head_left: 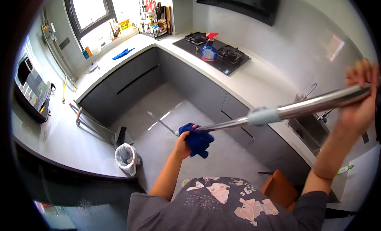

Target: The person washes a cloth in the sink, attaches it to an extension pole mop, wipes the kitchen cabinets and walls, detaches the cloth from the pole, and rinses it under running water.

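Observation:
My left hand (pixel 183 146) is closed on a dark blue cloth (pixel 198 142), which is bunched around the thin lower part of a metal pole. My right hand (pixel 359 96) grips the thick end of the metal pole (pixel 309 108) at the right edge, raised above the counter. A pale grey collar (pixel 264 116) sits partway along the pole. Beyond the blue cloth, a thin grey bar (pixel 160 122) extends over the floor toward the upper left.
A spray bottle (pixel 209 51) stands on the black stove (pixel 222 54). Another blue cloth (pixel 122 54) lies on the counter (pixel 254 82). A lined trash bin (pixel 127 158) is at lower left, a sink (pixel 311 131) at right and a brown chair (pixel 279 188) near my body.

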Demonstrator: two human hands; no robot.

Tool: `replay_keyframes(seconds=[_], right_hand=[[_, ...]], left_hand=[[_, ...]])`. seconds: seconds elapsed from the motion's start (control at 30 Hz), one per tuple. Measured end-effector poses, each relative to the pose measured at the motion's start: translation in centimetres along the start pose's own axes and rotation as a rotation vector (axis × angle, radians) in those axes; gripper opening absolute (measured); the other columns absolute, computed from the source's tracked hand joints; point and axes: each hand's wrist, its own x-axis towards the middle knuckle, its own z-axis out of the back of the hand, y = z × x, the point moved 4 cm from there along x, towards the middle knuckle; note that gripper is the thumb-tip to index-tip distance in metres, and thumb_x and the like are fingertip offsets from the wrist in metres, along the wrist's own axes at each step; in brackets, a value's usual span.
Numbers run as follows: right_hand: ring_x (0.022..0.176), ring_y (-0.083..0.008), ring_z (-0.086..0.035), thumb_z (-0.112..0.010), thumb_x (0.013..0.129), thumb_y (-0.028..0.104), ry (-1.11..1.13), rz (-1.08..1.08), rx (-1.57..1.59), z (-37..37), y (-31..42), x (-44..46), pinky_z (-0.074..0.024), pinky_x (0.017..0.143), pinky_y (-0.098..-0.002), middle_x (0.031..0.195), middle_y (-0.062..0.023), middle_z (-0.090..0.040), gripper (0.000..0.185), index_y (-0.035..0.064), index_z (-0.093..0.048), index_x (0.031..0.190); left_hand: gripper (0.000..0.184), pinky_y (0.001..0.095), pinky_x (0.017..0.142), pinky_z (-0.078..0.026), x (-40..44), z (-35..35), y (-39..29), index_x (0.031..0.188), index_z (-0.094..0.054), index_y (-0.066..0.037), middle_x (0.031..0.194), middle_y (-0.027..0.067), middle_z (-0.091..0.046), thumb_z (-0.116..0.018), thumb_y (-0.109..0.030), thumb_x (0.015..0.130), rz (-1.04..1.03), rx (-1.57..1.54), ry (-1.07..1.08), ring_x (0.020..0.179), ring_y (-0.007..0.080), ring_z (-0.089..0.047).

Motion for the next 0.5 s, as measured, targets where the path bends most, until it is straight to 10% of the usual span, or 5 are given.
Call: replay_keyframes(seconds=[0.37,0.5], right_hand=[[0.047,-0.0044,-0.039,-0.057,0.081,-0.001,0.572,-0.352,0.468,-7.5,-18.5,-14.5,-0.0303,0.043,-0.0178,0.059,-0.0005,-0.046,0.017,0.0062,-0.045,0.072],[0.048,-0.0087,-0.04,-0.055,0.085,0.011,0.859,-0.439,0.593,-8.8,-21.0,-18.5,-0.0314,0.045,-0.0225,0.058,-0.0034,-0.044,0.019,0.0078,-0.04,0.073]], left_hand=[[0.047,0.0349,0.095,-0.038,-0.8,-3.9,-0.2,0.119,-0.048,-0.004,0.112,0.0109,-0.057,-0.045,-0.032,0.081,0.185,0.161,-0.037,0.104,0.0233,-0.054],[0.046,0.0352,0.092,-0.041,-3.1,-2.5,-1.0,0.116,-0.049,-0.002,0.109,0.0109,-0.057,-0.048,-0.03,0.08,0.17,0.158,-0.053,0.1,0.0224,-0.056]])
